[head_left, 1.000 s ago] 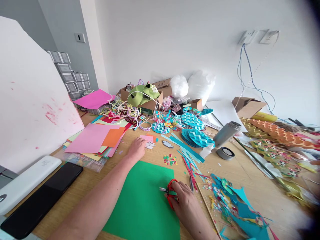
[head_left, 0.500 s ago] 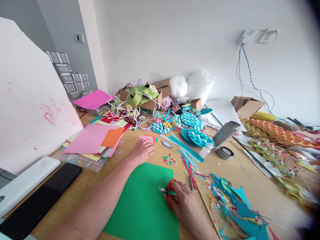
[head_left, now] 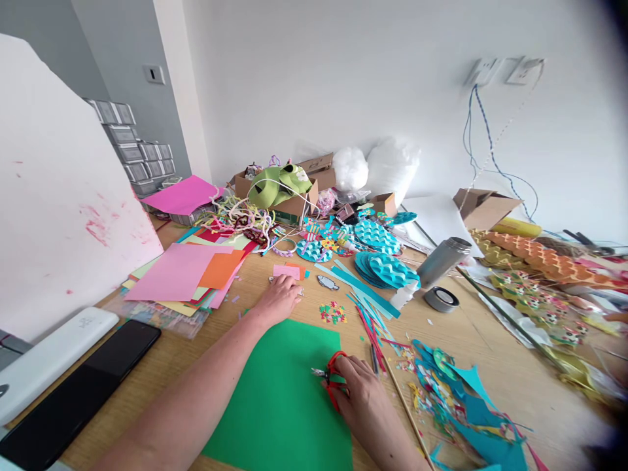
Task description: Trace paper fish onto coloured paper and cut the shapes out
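Observation:
My left hand (head_left: 279, 297) lies on the wooden table just beyond the far edge of a green paper sheet (head_left: 282, 392). Its fingers are curled down over small white paper cutouts beside a pink scrap (head_left: 286, 271); what they pinch is hidden. My right hand (head_left: 362, 392) rests at the green sheet's right edge, fingers closed through the handles of small red scissors (head_left: 331, 375), whose blades point left over the sheet. A small grey cutout figure (head_left: 327, 282) and a cluster of tiny coloured bits (head_left: 333, 313) lie between the hands.
A stack of pink and orange paper (head_left: 184, 273) lies at left, with a phone (head_left: 73, 392) and a white board (head_left: 53, 196) nearer. Blue paper discs (head_left: 385, 268), a steel flask (head_left: 441, 261), a tape roll (head_left: 441, 299), paper scraps (head_left: 456, 392) and boxes crowd the right and back.
My left hand slid a little nearer and to the right, off the pink scrap onto the small cutouts. The right hand with the scissors stayed put.

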The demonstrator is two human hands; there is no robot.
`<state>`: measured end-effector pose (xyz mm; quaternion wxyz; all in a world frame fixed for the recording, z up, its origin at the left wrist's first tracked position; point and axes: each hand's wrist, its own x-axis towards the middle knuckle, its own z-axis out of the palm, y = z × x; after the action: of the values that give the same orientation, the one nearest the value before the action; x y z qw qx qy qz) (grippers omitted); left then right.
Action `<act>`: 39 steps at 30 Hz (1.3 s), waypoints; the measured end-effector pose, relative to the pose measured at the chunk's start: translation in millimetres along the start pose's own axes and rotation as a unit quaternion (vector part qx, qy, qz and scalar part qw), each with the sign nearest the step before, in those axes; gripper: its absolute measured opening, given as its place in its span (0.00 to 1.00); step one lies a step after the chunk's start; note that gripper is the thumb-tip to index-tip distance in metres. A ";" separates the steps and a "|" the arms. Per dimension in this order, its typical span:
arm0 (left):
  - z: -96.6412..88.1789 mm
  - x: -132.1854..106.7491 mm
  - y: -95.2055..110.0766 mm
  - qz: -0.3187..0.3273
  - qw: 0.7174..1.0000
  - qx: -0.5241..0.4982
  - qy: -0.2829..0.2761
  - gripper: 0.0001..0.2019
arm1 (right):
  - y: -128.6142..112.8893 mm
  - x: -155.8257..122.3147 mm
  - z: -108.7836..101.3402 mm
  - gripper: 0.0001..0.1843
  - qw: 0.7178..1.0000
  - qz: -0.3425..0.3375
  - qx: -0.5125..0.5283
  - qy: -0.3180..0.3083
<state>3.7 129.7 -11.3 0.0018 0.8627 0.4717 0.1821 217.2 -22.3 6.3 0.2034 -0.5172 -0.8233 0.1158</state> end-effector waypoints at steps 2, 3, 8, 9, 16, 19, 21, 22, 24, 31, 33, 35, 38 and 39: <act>-0.1 -0.2 0.5 -0.005 1.000 0.002 0.001 0.10 | 0.9 0.5 0.5 0.11 1.000 -0.003 0.001 0.002; -0.2 -0.3 0.7 -0.007 1.000 0.003 0.002 0.10 | 1.3 0.7 0.7 0.11 1.000 -0.002 0.002 0.003; -1.4 0.3 2.0 -0.002 1.000 0.000 0.008 0.08 | 0.4 0.8 1.2 0.11 1.000 -0.002 0.005 0.009; -1.9 0.7 2.3 0.001 1.000 -0.001 0.009 0.08 | -0.2 0.8 1.3 0.10 1.000 -0.004 0.007 0.010; -2.9 2.6 2.5 0.018 1.000 -0.012 0.011 0.06 | 3.6 2.2 -2.7 0.05 0.990 0.051 0.033 0.125; -8.6 4.1 4.3 0.015 1.000 -0.024 0.011 0.06 | 9.0 2.3 -11.3 0.11 0.969 0.154 0.042 0.190; -18.8 6.4 8.4 0.013 0.999 -0.033 0.009 0.06 | 11.3 2.0 -17.4 0.15 0.958 0.212 0.051 0.188; -26.1 7.7 12.0 0.015 0.999 -0.039 0.004 0.06 | 11.9 1.8 -19.8 0.16 0.954 0.234 0.062 0.179; -44.9 9.3 23.5 0.022 0.998 -0.057 -0.018 0.06 | 12.4 1.7 -22.7 0.18 0.949 0.259 0.092 0.152; -102.4 -28.2 109.4 0.205 0.934 -0.066 -0.284 0.17 | 18.7 2.1 -19.9 0.20 0.931 0.280 0.201 0.123; -101.9 -50.9 134.1 0.242 0.924 0.015 -0.296 0.22 | 21.1 2.1 -19.1 0.21 0.924 0.286 0.214 0.133; -95.2 -73.4 151.3 0.249 0.926 0.062 -0.277 0.20 | 22.4 2.1 -18.7 0.21 0.921 0.288 0.222 0.143; -83.4 -99.4 162.9 0.237 0.937 0.112 -0.232 0.08 | 21.8 2.6 -18.2 0.21 0.918 0.285 0.234 0.150; -80.2 -105.2 164.4 0.229 0.941 0.116 -0.220 0.08 | 21.2 2.8 -17.9 0.21 0.917 0.285 0.236 0.150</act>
<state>60.7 -60.7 59.4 -0.0363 0.9604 0.2666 -0.0724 241.3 -10.9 14.3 0.3995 -0.6778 -0.5496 0.2810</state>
